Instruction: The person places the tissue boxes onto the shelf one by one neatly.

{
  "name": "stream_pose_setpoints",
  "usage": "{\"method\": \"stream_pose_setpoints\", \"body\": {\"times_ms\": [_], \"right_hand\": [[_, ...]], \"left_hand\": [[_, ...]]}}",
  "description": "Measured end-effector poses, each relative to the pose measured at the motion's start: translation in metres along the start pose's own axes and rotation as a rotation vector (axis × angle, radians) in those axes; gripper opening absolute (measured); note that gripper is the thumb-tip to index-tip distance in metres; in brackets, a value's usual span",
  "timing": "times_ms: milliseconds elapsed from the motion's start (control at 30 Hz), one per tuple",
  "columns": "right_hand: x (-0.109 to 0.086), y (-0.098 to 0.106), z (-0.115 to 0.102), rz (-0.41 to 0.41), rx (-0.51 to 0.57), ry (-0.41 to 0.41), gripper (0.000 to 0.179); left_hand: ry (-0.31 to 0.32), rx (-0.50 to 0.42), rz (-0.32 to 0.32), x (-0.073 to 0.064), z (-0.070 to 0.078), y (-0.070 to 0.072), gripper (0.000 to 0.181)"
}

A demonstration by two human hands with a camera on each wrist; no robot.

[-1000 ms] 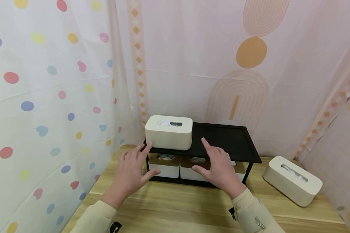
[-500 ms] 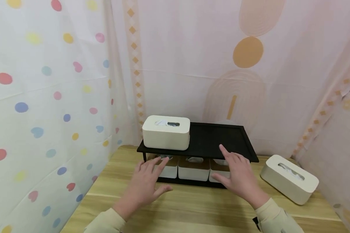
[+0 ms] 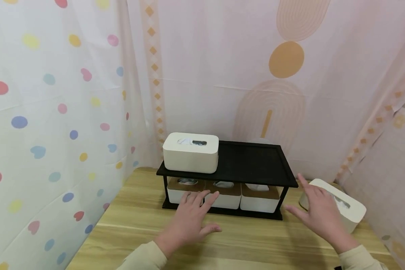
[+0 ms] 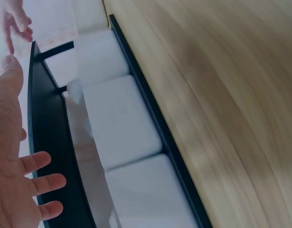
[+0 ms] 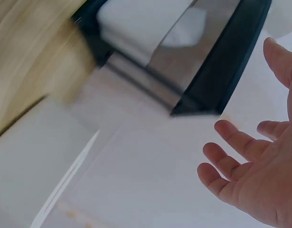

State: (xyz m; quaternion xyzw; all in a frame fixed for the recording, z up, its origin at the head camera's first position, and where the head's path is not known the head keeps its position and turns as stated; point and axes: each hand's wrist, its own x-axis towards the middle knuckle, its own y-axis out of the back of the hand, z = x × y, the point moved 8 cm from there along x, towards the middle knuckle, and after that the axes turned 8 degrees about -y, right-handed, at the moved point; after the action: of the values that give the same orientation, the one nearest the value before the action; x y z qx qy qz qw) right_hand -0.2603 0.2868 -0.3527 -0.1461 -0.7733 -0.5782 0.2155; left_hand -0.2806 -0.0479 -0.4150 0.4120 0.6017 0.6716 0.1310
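Note:
My left hand [image 3: 191, 220], fingers spread and holding nothing, hovers in front of the black two-tier rack [image 3: 256, 163]. My right hand [image 3: 318, 213] is spread too and overlaps the left part of a cream tissue box [image 3: 352, 210] at the right of the table in the head view. Another cream tissue box [image 3: 190, 159] stands on the left of the rack's top shelf, with tissue in its oval slot. On the lower shelf sit three white tissue boxes with brown lids: a left one [image 3: 177, 195], a middle one [image 3: 227, 201] and a right one [image 3: 259, 204].
The wood-grain table [image 3: 128, 225] carries everything. A dotted curtain [image 3: 64, 150] hangs along the left, and a pale pink patterned curtain [image 3: 202, 93] closes off the back and right. The rack's black front edge [image 4: 150, 109] runs along the table in the left wrist view.
Both hands have moved right and away from the box on the top shelf. The right hand has passed the rack's right end and reached the cream tissue box there. The boxes stay put.

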Motion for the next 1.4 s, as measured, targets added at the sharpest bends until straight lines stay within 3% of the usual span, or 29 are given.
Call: {"method": "stream_pose_setpoints", "body": {"times_ms": [233, 533, 633, 733, 833, 933, 1100, 1233, 1400], "right_hand": [[-0.004, 0.015, 0.043, 0.002, -0.037, -0.046, 0.105], [0.008, 0.010, 0.107, -0.081, -0.057, -0.117, 0.109], [0.010, 0.005, 0.128, -0.132, -0.066, -0.150, 0.112], [0.013, -0.003, 0.146, -0.240, -0.085, -0.199, 0.117], [0.016, -0.011, 0.161, -0.343, -0.103, -0.239, 0.122], [0.016, -0.019, 0.176, -0.382, -0.091, -0.261, 0.122], [0.013, -0.031, 0.197, -0.404, -0.030, -0.281, 0.121], [0.012, -0.040, 0.209, -0.437, 0.006, -0.297, 0.122], [0.013, -0.046, 0.215, -0.481, 0.052, -0.285, 0.123]], "left_hand": [[-0.042, 0.011, -0.018, 0.020, 0.029, -0.007, 0.095], [-0.136, 0.005, -0.034, 0.033, 0.064, -0.029, 0.090], [-0.155, -0.006, -0.036, 0.035, 0.071, -0.034, 0.088], [-0.163, -0.017, -0.064, 0.037, 0.077, -0.040, 0.088], [-0.151, -0.054, -0.142, 0.039, 0.082, -0.050, 0.088], [-0.126, -0.120, -0.229, 0.040, 0.087, -0.061, 0.089], [-0.039, -0.344, -0.348, 0.039, 0.096, -0.071, 0.086], [0.046, -0.520, -0.383, 0.038, 0.100, -0.072, 0.084], [0.099, -0.580, -0.392, 0.036, 0.099, -0.075, 0.083]]}}
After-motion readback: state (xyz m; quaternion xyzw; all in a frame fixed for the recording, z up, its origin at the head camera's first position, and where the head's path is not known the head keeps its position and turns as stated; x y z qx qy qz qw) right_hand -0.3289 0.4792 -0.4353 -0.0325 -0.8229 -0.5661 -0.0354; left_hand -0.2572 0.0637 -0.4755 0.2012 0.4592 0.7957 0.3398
